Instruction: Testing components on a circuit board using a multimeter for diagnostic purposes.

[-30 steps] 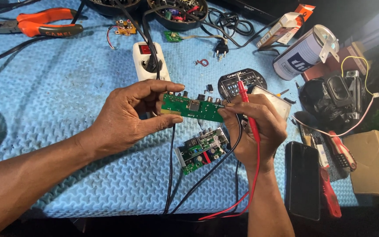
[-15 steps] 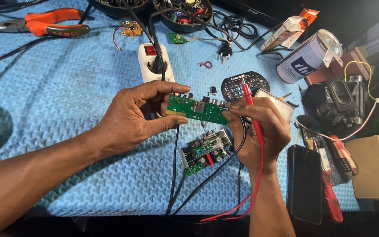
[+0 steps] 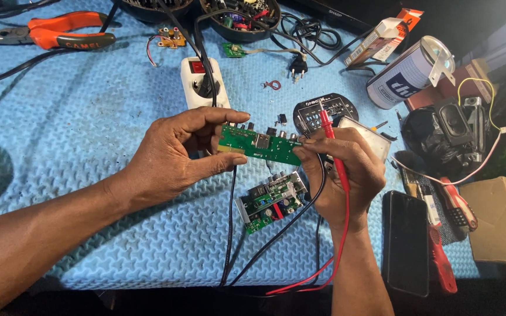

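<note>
Board [image 3: 259, 143] shifted slightly | pinched between left hand [image 3: 171, 155], right hand [image 3: 338, 169]

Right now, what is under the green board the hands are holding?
Under the green board, on the blue mat, lies a second circuit board with black cables running past it. The left hand and right hand cover the mat directly beneath them.

Blue textured mat [image 3: 77, 117] covers the workbench, creased near left. Dark table edge [image 3: 147, 301] along near side. Far right falls into shadow; light is brightest at far left.
</note>
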